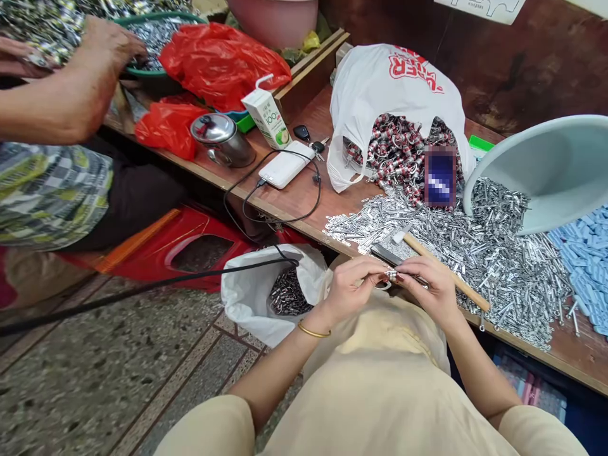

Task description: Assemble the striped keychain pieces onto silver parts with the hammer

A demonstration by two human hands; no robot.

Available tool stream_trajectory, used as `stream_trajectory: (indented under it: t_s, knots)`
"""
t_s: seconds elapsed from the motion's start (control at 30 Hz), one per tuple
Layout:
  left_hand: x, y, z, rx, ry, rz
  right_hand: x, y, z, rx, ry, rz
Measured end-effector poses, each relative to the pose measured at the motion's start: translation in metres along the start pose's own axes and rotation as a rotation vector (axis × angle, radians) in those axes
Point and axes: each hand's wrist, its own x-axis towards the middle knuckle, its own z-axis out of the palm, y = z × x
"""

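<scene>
My left hand point(354, 285) and my right hand point(432, 288) meet at the table's front edge, their fingertips pinched on one small silvery metal part point(391, 275) with a ring hanging below it. Its exact kind is too small to tell. Just behind the fingers lies a dark flat metal tool point(386, 254), partly covered by the right hand. Beside that hand a small hammer point(441, 269) with a wooden handle rests on a wide heap of small metal pieces point(517, 304). A white plastic bag point(399, 76) behind it spills red and silver parts with rings.
A grey-green basin point(546, 171) tips over the metal pieces; light blue pieces point(589, 259) lie beyond. Leftward are a white power bank point(287, 166) with a cable, a drink carton point(266, 117) and a metal mug point(223, 139). A white sack point(247, 285) stands below. A co-worker's arm point(61, 101) reaches a green basin.
</scene>
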Motion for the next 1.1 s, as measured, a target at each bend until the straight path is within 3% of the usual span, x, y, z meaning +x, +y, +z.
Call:
stream_trajectory:
  t_s: [0.33,0.47,0.53,0.63,0.7,0.83,0.9,1.1]
  knots:
    - [-0.012,0.005,0.012,-0.148,-0.039,-0.121,-0.030,0.000,0.012,0.064,0.128,0.073]
    - [-0.020,0.010,0.013,-0.165,-0.057,-0.257,-0.039,0.001,0.022,0.179,0.181,0.234]
    - [-0.025,0.010,0.014,-0.161,-0.064,-0.349,-0.038,0.006,0.023,0.275,0.129,0.331]
    - [-0.032,0.007,0.017,-0.191,-0.069,-0.474,-0.030,0.017,0.012,0.351,-0.102,0.386]
    - [-0.034,0.003,0.019,-0.245,-0.054,-0.556,-0.023,0.026,-0.001,0.241,-0.196,0.355]
    - [-0.033,-0.008,0.020,-0.327,0.019,-0.675,-0.004,0.044,-0.022,-0.283,-0.065,0.204]
    - [-0.031,-0.012,0.019,-0.334,0.043,-0.699,0.006,0.052,-0.025,-0.485,-0.107,0.121]
    - [-0.026,-0.017,0.015,-0.349,0.057,-0.706,0.025,0.066,-0.016,-0.705,-0.291,0.006]
